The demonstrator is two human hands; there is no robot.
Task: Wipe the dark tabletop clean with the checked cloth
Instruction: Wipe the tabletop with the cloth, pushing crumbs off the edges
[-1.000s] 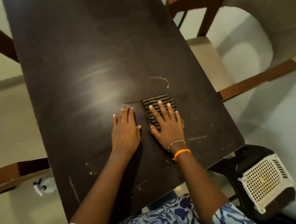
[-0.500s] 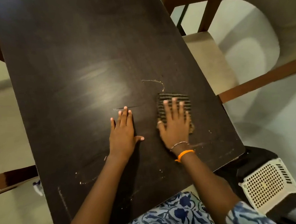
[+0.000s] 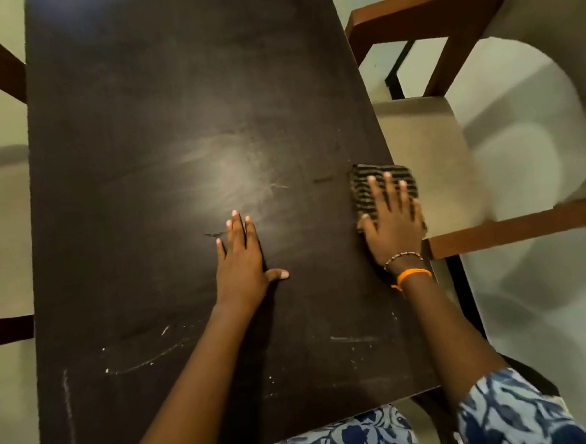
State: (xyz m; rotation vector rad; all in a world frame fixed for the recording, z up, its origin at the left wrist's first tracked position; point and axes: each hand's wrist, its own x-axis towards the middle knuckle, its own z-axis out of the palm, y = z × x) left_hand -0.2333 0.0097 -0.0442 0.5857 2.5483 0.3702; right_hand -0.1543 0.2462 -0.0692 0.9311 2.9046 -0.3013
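Here the right hand lies flat, fingers spread, pressing the folded dark-and-tan checked cloth onto the dark rectangular wooden worktop; its grip is released, palm down on the fabric rather than closed round it. The cloth sits right at the worktop's right edge, beside a cream-cushioned wooden chair. The left hand rests open and flat near the worktop's middle, well apart from the cloth. Pale chalky streaks mark the near surface.
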